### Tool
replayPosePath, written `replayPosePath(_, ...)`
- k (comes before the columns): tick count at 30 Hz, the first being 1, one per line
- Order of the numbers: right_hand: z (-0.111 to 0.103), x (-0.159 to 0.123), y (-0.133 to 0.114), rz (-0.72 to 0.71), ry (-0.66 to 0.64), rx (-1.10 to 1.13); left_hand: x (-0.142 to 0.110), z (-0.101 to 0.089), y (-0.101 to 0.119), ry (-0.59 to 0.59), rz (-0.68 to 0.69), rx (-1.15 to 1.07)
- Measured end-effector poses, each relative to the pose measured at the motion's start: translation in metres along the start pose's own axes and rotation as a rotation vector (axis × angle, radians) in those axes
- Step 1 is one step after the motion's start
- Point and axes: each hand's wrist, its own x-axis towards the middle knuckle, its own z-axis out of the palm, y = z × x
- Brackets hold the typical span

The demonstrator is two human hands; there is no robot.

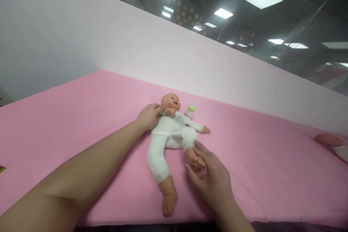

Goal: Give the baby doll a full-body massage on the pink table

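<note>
Doll is lying on tabletop, head towards far edge, feet towards near edge. My left hand is touching its arm, grip unclear. My right hand is curving around foot of bent leg, firm hold unclear.
</note>
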Motion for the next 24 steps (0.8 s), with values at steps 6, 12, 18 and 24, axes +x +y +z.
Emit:
replayPosePath(6,0.029,0.039,0.013,0.067,-0.076,0.028,-0.001,-0.005,0.011,-0.083,0.101,0.155)
replayPosePath(12,0.054,0.051,0.022,0.108,-0.174,0.106,-0.002,-0.005,0.015,-0.092,0.092,0.172)
replayPosePath(18,0.040,0.041,0.018,0.149,-0.121,0.121,-0.001,0.004,0.006,-0.033,0.009,0.036)
replayPosePath(24,0.014,0.011,0.003,0.078,-0.039,0.083,0.004,0.011,-0.021,0.047,-0.271,-0.374)
